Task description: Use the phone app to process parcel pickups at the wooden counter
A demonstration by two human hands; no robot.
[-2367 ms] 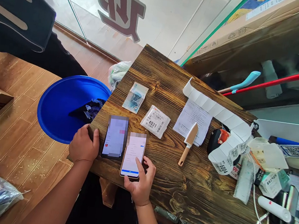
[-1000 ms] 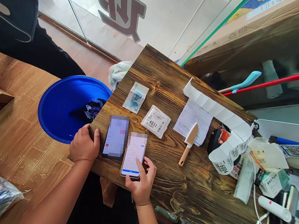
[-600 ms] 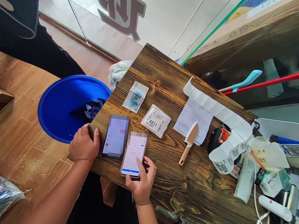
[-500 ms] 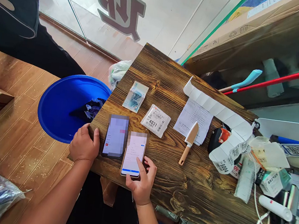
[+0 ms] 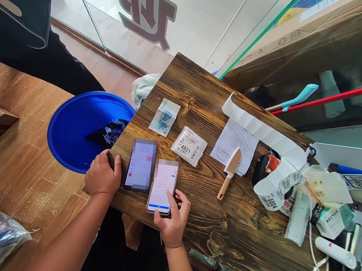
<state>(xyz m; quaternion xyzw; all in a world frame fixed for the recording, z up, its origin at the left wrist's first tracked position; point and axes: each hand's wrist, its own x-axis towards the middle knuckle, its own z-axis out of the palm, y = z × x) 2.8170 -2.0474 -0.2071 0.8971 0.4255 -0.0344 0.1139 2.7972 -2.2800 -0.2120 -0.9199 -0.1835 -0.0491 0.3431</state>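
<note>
Two phones lie side by side on the dark wooden table (image 5: 190,218), near its front left corner. On the screen of the nearer phone (image 5: 163,188) rests the index finger of my right hand (image 5: 174,218); the thumb is by the phone's bottom edge and the fingers are apart. My left hand (image 5: 104,174) leans on the table's left edge, thumb raised apart from the bent fingers, holding nothing. Just right of it lies the other phone (image 5: 139,165), its screen lit. Beyond the phones are a blue banknote (image 5: 164,117) and a white label packet marked 4031 (image 5: 188,146).
A knife in a sheath (image 5: 230,172) lies partly on printed papers (image 5: 236,142). Behind them curls a label strip (image 5: 261,130). Cables and small boxes (image 5: 332,222) crowd the right side. A blue basin (image 5: 69,135) stands left of the table, beside a person's leg (image 5: 67,66).
The whole view has shifted very slightly. My hands, both phones and the things on the table keep their places.
</note>
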